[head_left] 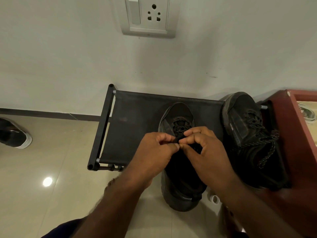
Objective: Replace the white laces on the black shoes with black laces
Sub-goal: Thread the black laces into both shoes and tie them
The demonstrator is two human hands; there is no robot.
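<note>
Two black shoes rest on a black fabric rack [137,121]. The middle shoe [178,115] points toward the wall and carries a black speckled lace [179,128] in its upper eyelets. My left hand [156,150] and my right hand [204,145] meet over its tongue, and both pinch a piece of black lace between thumb and fingers. The hands hide the lower eyelets. The second black shoe [248,134] lies to the right, laced in black, with loose lace ends [269,152] trailing over its side.
A dark red wooden piece [295,134] stands at the right with white laces [307,114] on its top. Another black shoe with a white sole [15,134] sits on the tiled floor at the left. A wall socket [147,16] is on the wall above.
</note>
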